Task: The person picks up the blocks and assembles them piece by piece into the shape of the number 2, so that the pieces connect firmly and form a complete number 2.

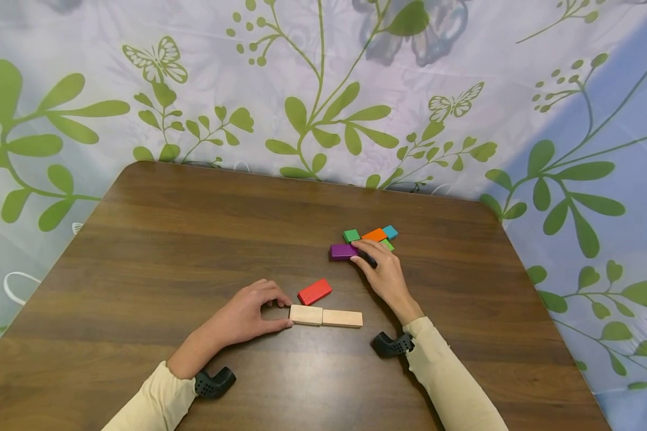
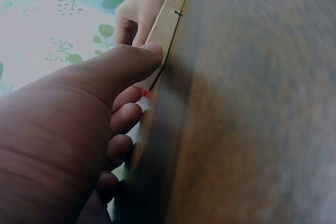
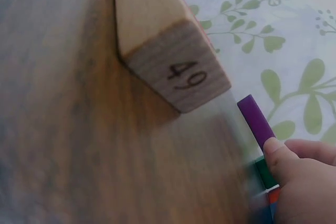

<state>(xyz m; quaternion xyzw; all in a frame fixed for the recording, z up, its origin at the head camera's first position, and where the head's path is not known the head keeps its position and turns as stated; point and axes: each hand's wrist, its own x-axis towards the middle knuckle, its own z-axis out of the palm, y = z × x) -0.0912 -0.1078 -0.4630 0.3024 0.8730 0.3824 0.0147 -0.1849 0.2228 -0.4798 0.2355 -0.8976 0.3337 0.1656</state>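
Two plain wooden blocks lie end to end on the table, the left block [image 1: 306, 315] meeting the right block [image 1: 342, 318]. My left hand [image 1: 248, 314] pinches the left block at its outer end; in the left wrist view the thumb [image 2: 152, 51] presses along its side. My right hand [image 1: 385, 275] grips a purple block [image 1: 342, 252] by its right end, farther back. Between the two hands a red block [image 1: 315, 291] lies at a slant, just behind the plain pair. A number 49 marks the end of a plain block [image 3: 184, 72] in the right wrist view.
Behind the right hand sit a dark green block [image 1: 351, 236], an orange block [image 1: 375, 234], a blue block [image 1: 390, 231] and a light green block [image 1: 387, 245], partly covered. A patterned cloth [image 1: 313, 90] hangs beyond the brown table's [image 1: 194, 227] far edge.
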